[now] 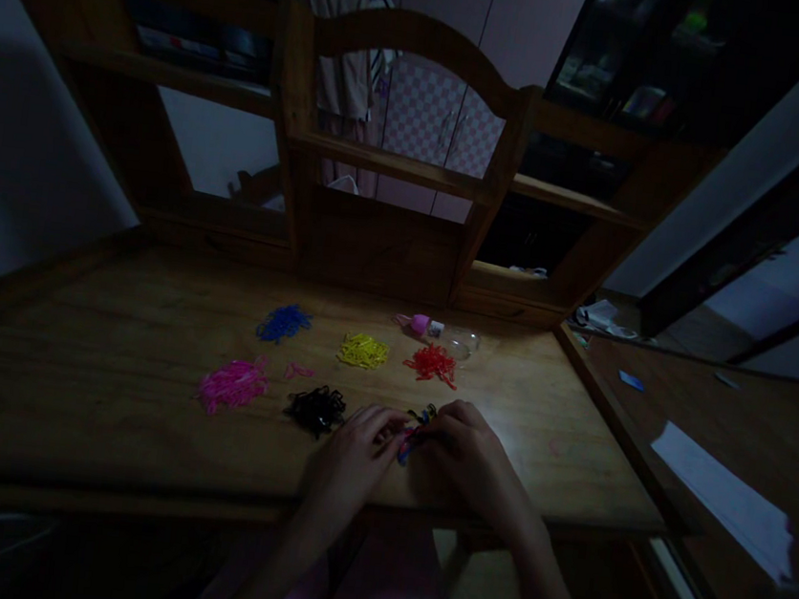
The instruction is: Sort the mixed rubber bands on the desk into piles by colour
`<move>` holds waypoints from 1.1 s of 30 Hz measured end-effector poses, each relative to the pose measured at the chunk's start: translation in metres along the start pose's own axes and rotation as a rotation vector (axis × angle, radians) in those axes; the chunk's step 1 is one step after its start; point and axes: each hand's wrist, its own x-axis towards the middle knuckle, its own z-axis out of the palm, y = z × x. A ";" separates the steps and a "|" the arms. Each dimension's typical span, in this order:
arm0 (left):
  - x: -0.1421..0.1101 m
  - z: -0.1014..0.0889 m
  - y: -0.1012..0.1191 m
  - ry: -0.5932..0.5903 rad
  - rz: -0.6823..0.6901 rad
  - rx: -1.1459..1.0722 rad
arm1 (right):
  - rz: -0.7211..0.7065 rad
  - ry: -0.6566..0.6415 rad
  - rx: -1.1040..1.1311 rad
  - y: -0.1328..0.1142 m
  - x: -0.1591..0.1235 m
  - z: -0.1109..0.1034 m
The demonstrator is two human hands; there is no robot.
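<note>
My left hand (362, 447) and my right hand (467, 453) meet low over the wooden table, fingers pinched. Between them is a small multicoloured cluster of thin loop-like pieces (404, 451), with blue, pink, black and yellow showing. The fingertips cover part of it, and how its pieces join cannot be made out. Just left of my left hand lies a pile of black pieces (316, 411). Beyond the hands are piles of red pieces (433, 364) and yellow pieces (363, 351). Farther left sit pink pieces (234, 385) and blue pieces (284, 322).
A clear bottle with a pink cap (421, 324) lies on its side behind the red pile. A few pink pieces (299, 371) lie apart from their pile. The wooden shelf frame (384, 240) rises along the back edge. White paper (723, 495) rests on a surface at right.
</note>
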 end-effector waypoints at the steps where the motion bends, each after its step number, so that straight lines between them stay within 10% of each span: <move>1: 0.000 0.000 0.000 0.005 0.001 -0.002 | 0.011 0.001 -0.005 0.001 0.001 0.001; 16: -0.001 -0.001 0.002 -0.005 0.013 -0.013 | 0.188 0.236 0.236 0.012 0.002 -0.027; 33: 0.000 0.002 0.000 0.010 0.016 -0.051 | 0.136 0.118 0.079 0.013 0.018 -0.009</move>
